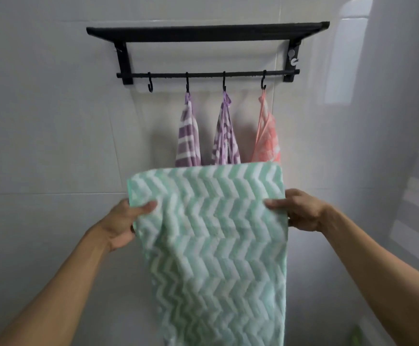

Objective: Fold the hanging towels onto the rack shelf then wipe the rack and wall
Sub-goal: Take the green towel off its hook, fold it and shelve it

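A green and white zigzag towel [213,236] hangs in front of me, below the rack, held up by both hands. My left hand [124,222] grips its left edge, thumb on the front. My right hand [299,211] grips its right edge the same way. Above, the black wall rack [207,31] has a shelf on top and a hook bar [207,74] under it. On the hooks hang a purple striped towel [188,136], a purple patterned towel [225,136] and a pink towel [267,138]. The towel I hold hides their lower ends. The leftmost hook [149,83] is bare.
The white tiled wall [53,121] runs behind the rack. A second wall face [403,121] angles in at the right. A small white fitting [292,57] sits on the rack's right bracket. Something green [356,334] shows at the bottom right.
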The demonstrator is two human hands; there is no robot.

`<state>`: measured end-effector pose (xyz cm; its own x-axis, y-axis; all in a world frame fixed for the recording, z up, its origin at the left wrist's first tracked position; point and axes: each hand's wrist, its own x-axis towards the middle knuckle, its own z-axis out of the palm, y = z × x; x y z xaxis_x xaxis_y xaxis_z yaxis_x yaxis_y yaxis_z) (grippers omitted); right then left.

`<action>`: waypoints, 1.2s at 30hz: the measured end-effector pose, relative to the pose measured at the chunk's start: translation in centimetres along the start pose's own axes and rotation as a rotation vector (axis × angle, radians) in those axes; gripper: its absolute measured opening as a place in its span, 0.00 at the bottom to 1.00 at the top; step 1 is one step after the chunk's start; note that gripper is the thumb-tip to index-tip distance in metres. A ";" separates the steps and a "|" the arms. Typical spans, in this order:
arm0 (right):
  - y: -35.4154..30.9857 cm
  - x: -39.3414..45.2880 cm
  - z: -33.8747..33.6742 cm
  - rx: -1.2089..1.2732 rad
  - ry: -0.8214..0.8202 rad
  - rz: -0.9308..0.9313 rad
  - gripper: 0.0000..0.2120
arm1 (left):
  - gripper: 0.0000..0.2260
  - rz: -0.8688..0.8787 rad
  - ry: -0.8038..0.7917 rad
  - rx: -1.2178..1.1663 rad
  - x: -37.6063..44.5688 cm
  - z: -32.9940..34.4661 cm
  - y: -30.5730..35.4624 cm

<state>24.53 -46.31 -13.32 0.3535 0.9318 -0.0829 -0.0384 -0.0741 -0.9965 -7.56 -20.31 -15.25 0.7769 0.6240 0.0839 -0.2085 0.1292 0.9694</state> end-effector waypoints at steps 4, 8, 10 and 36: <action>-0.2 0.3 0.2 0.243 0.089 -0.087 0.21 | 0.28 0.022 0.202 -0.057 0.2 -0.4 -0.6; -0.9 -0.1 1.0 0.057 0.051 -0.017 0.18 | 0.30 0.011 0.045 -0.011 0.2 0.1 1.1; -1.2 0.1 1.2 0.073 0.135 -0.049 0.18 | 0.19 0.007 0.167 0.003 0.3 0.1 1.5; -7.2 1.2 1.8 -0.017 0.642 -0.193 0.17 | 0.31 0.111 0.573 0.166 2.2 2.0 6.9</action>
<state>23.51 -44.02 -6.22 0.8385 0.5330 0.1131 0.0944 0.0623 -0.9936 -6.08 -19.62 -7.87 0.3029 0.9484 0.0942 -0.1391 -0.0538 0.9888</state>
